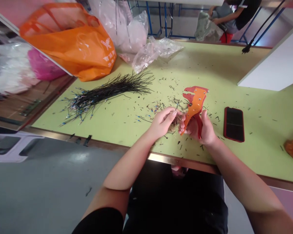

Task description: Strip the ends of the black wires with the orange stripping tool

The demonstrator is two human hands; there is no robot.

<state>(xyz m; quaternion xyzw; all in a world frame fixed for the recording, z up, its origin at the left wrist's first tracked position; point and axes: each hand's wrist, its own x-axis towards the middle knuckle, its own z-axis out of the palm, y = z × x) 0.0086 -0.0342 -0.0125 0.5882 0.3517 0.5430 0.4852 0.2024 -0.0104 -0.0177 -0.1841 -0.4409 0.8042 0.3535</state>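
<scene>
My right hand (200,128) is wrapped around the handles of an orange and red wire stripper (196,102), whose jaws point up and to the left. Just left of the tool, my left hand (164,121) pinches a thin wire (177,106) between thumb and forefinger; its tip sticks up past the fingers. Beneath and around both hands lie many short dark wire scraps (174,122). To the left rests a large bundle of black wires (107,91) with blue and pale ends. A few loose wires (144,119) lie beside my left hand.
A phone (233,124) in a red case lies right of my hands. Behind the wire bundle stand an orange bag (80,48) and clear plastic bags (151,53). A white panel (275,61) rises at the right. Across the table, another person (244,16) handles a plastic bag.
</scene>
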